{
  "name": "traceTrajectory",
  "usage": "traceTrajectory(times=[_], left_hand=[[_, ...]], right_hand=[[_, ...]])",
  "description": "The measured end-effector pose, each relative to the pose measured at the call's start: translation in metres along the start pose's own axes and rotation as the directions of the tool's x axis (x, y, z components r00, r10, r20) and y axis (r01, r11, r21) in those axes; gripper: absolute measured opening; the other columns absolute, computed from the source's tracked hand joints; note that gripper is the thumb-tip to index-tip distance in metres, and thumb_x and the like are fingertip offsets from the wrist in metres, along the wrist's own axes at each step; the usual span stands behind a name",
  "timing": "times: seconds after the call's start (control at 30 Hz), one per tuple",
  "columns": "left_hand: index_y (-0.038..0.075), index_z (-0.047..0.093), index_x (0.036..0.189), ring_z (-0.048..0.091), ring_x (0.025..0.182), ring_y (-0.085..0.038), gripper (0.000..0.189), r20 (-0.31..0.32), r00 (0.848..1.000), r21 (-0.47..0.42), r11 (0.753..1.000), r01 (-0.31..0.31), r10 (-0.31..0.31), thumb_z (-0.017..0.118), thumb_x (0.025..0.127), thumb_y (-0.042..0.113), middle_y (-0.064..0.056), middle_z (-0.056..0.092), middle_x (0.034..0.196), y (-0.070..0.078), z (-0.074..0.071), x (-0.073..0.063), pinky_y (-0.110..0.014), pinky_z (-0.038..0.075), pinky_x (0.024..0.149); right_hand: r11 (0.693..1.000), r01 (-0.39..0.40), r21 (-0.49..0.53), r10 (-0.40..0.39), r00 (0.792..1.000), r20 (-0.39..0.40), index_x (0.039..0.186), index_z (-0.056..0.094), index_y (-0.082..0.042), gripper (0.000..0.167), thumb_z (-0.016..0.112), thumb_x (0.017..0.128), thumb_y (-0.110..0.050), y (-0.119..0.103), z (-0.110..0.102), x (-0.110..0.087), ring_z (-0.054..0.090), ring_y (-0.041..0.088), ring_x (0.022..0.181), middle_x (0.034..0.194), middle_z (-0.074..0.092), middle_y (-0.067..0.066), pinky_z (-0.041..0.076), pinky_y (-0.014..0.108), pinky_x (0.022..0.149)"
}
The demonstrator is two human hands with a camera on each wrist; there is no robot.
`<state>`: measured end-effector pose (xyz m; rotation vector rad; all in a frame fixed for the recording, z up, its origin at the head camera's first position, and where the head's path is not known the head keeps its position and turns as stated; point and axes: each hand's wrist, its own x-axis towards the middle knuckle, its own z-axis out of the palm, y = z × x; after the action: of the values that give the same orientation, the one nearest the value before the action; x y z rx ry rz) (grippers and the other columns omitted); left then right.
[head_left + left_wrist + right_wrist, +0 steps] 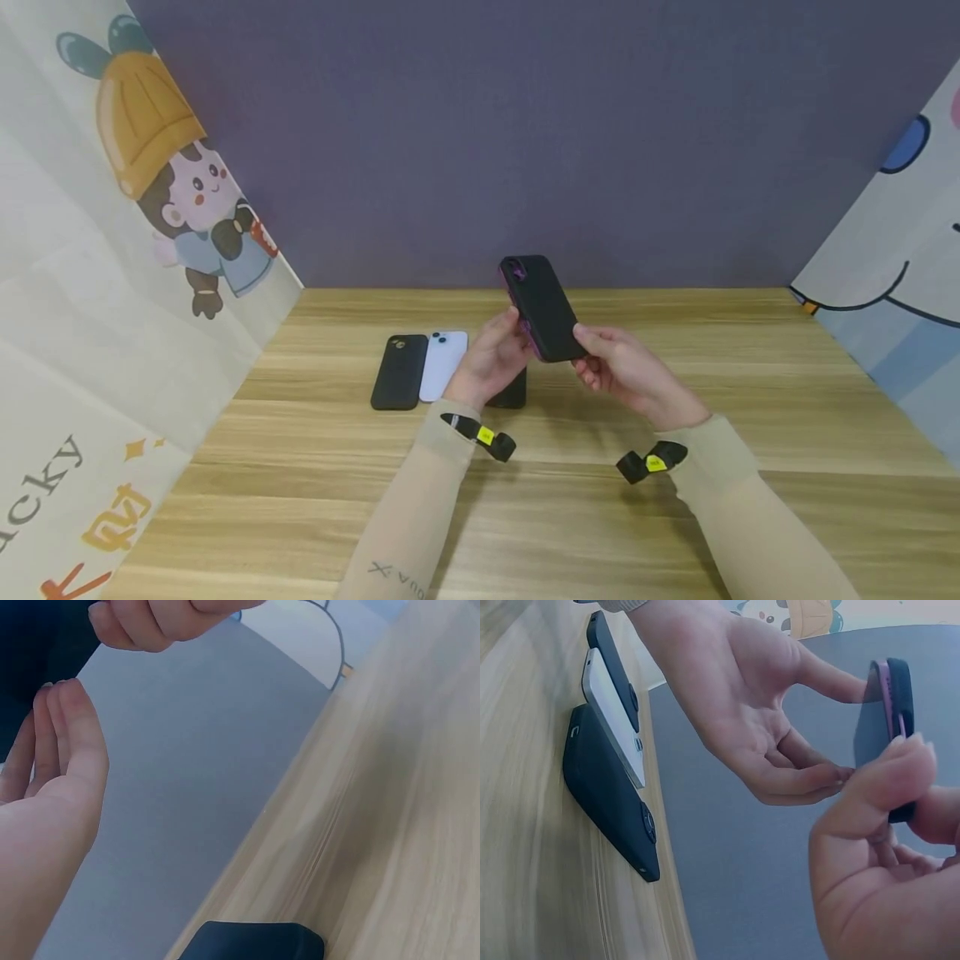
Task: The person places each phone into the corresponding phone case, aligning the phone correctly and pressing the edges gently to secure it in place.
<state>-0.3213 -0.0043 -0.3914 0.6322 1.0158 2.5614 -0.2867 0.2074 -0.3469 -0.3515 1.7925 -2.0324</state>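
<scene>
A purple-edged phone with a black case (546,312) over its back is held up above the table, tilted, camera corner at the upper left. My left hand (495,358) holds its left side, the thumb at the edge. The lower right corner is pinched by my right hand (618,367), thumb on the black back. In the right wrist view, the purple rim of the phone (883,679) lies against the black case (902,690). The left fingers (75,720) touch the dark surface in the left wrist view.
Left of my hands lie a black phone case (399,372), a pale phone (444,367) and another black case (512,392), partly hidden by my left hand. They rest on the wooden table (562,533), before a dark upright panel (562,142).
</scene>
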Motion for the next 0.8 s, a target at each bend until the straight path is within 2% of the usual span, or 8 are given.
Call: traceTrajectory(times=[0.13, 0.23, 0.3, 0.4, 0.5, 0.6, 0.73, 0.8], left_hand=[[0.018, 0.077, 0.102, 0.061, 0.104, -0.016, 0.03, 0.032, 0.999, 0.008, 1.0, -0.018, 0.018, 0.084, 0.079, 0.037, -0.001, 0.072, 0.11, -0.002, -0.002, 0.001, -0.033, 0.046, 0.099], [0.015, 0.077, 0.101, 0.063, 0.101, -0.017, 0.028, 0.047, 0.999, 0.038, 0.999, -0.008, 0.006, 0.084, 0.081, 0.034, -0.003, 0.072, 0.107, -0.002, -0.003, 0.002, -0.033, 0.048, 0.097], [0.013, 0.076, 0.102, 0.065, 0.098, -0.018, 0.025, 0.048, 0.999, 0.076, 0.997, 0.007, -0.011, 0.081, 0.086, 0.032, -0.005, 0.072, 0.105, -0.001, -0.003, 0.001, -0.033, 0.05, 0.095], [0.012, 0.076, 0.101, 0.067, 0.09, -0.017, 0.015, 0.019, 0.999, 0.153, 0.988, 0.034, -0.038, 0.068, 0.099, 0.024, -0.005, 0.072, 0.099, 0.003, -0.001, 0.0, -0.033, 0.054, 0.089], [0.01, 0.075, 0.099, 0.067, 0.081, -0.017, 0.025, -0.029, 0.999, 0.254, 0.966, 0.044, -0.038, 0.052, 0.103, 0.015, -0.005, 0.071, 0.091, 0.009, 0.002, -0.001, -0.033, 0.057, 0.082], [0.003, 0.072, 0.098, 0.065, 0.074, -0.016, 0.024, -0.071, 0.997, 0.377, 0.926, 0.025, 0.002, 0.049, 0.103, 0.011, -0.005, 0.069, 0.084, 0.015, 0.006, -0.001, -0.032, 0.057, 0.075], [-0.013, 0.063, 0.1, 0.061, 0.069, -0.016, 0.027, -0.09, 0.994, 0.549, 0.836, -0.001, 0.06, 0.056, 0.102, 0.013, -0.005, 0.063, 0.079, 0.019, 0.012, 0.0, -0.029, 0.055, 0.067], [-0.014, 0.061, 0.097, 0.059, 0.066, -0.016, 0.03, -0.095, 0.993, 0.604, 0.797, 0.006, 0.064, 0.059, 0.102, 0.016, -0.005, 0.061, 0.077, 0.019, 0.015, 0.0, -0.028, 0.053, 0.063]], right_hand=[[1.0, 0.021, 0.015, -0.02, 0.999, -0.047, 0.088, 0.065, -0.009, 0.032, 0.051, 0.108, -0.029, -0.001, -0.003, 0.0, 0.051, 0.005, 0.053, 0.066, 0.057, -0.001, 0.043, 0.018, 0.05], [1.0, 0.029, 0.008, -0.029, 0.997, -0.076, 0.089, 0.065, -0.009, 0.031, 0.05, 0.108, -0.029, -0.002, -0.005, -0.001, 0.05, 0.006, 0.054, 0.067, 0.057, -0.001, 0.043, 0.019, 0.052], [0.999, 0.033, 0.003, -0.033, 0.995, -0.093, 0.09, 0.065, -0.009, 0.031, 0.051, 0.108, -0.03, -0.003, -0.006, -0.001, 0.05, 0.006, 0.055, 0.068, 0.057, -0.001, 0.043, 0.02, 0.053], [0.999, 0.04, -0.01, -0.041, 0.993, -0.115, 0.093, 0.065, -0.008, 0.03, 0.053, 0.107, -0.032, -0.005, -0.008, -0.002, 0.05, 0.007, 0.056, 0.069, 0.057, 0.0, 0.043, 0.021, 0.054], [0.998, 0.053, -0.03, -0.056, 0.99, -0.133, 0.095, 0.064, -0.007, 0.031, 0.053, 0.106, -0.033, -0.006, -0.008, -0.002, 0.05, 0.008, 0.057, 0.069, 0.057, 0.0, 0.044, 0.021, 0.054], [0.997, 0.064, -0.034, -0.069, 0.986, -0.154, 0.095, 0.063, -0.006, 0.031, 0.054, 0.106, -0.033, -0.006, -0.008, -0.002, 0.05, 0.009, 0.057, 0.069, 0.058, 0.001, 0.044, 0.02, 0.054], [0.997, 0.072, -0.013, -0.073, 0.98, -0.186, 0.091, 0.062, -0.006, 0.03, 0.054, 0.106, -0.031, -0.005, -0.007, -0.001, 0.051, 0.009, 0.056, 0.069, 0.058, 0.001, 0.044, 0.02, 0.053], [0.997, 0.071, -0.009, -0.072, 0.977, -0.202, 0.09, 0.06, -0.006, 0.03, 0.055, 0.106, -0.031, -0.005, -0.007, 0.0, 0.051, 0.008, 0.056, 0.068, 0.059, 0.001, 0.044, 0.02, 0.052]])
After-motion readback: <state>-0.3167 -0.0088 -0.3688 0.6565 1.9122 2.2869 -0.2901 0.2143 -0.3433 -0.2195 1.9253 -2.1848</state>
